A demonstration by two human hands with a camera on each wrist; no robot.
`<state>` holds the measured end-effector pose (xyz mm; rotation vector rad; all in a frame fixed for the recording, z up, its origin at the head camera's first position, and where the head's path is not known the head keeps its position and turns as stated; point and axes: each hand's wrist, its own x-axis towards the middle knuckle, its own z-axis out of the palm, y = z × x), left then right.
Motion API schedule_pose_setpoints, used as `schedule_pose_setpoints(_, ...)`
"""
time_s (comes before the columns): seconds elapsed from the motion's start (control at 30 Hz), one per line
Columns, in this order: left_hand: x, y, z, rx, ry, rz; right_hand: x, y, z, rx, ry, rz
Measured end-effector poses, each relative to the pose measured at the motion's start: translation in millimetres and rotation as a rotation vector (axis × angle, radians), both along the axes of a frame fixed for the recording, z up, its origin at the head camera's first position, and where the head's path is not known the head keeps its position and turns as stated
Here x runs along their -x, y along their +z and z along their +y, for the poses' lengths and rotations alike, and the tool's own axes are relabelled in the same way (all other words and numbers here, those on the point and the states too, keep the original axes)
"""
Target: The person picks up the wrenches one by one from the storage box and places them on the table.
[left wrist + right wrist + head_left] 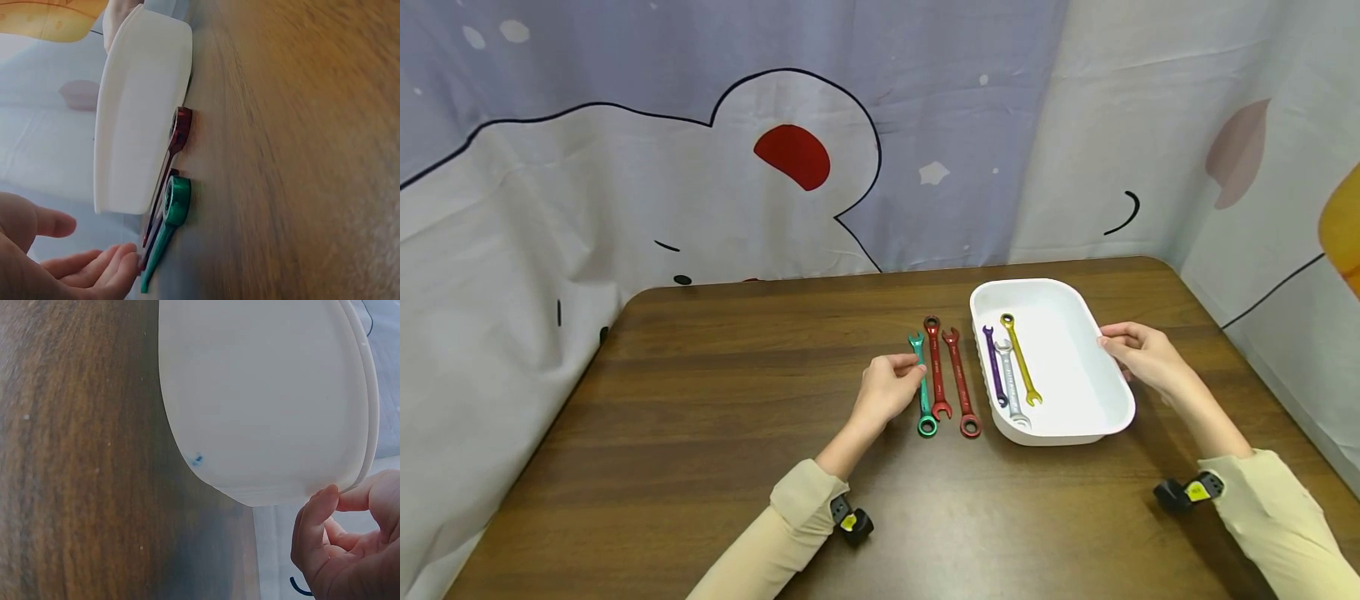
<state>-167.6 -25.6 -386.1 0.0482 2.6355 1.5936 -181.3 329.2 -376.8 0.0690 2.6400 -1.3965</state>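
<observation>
Over the upper part of a green ratcheting wrench (924,400), my left hand (887,387) hovers with fingertips right at its shaft. In the left wrist view the thumb stands apart from the extended fingers (109,269). Two red wrenches lie just right of it: one red wrench (936,367) closest, another red wrench (960,379) beside the tray. My right hand (1146,358) pinches the right rim of the white tray (1078,392), thumb over the edge and fingers below. Inside the tray's left side rest a purple wrench (995,367), a silver wrench (1011,387) and a yellow wrench (1021,360).
The brown wooden table (700,433) extends left and in front of the wrenches. A printed curtain (940,125) hangs behind its far edge and along the right side. The tray's wall stands close beside the nearer red wrench.
</observation>
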Motion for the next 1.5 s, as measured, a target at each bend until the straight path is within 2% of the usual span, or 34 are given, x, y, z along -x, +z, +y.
schedule_pose_setpoints(0.57,-2.6,4.4,7.7,-0.087,-0.004,0.020,-0.2,1.9,1,0.008,0.006,0.006)
schedule_pose_setpoints(0.87,-3.5,6.2,12.4,-0.082,0.004,0.063,0.3,1.9,1,0.012,0.006,0.001)
schedule_pose_setpoints(1.27,-5.6,10.2,19.5,-0.100,-0.007,0.042,-0.9,2.6,0,-0.009,-0.002,-0.002)
schedule_pose_setpoints(1.5,-7.2,14.3,25.2,-0.116,-0.022,0.062,-1.5,2.0,0,0.008,-0.001,0.002)
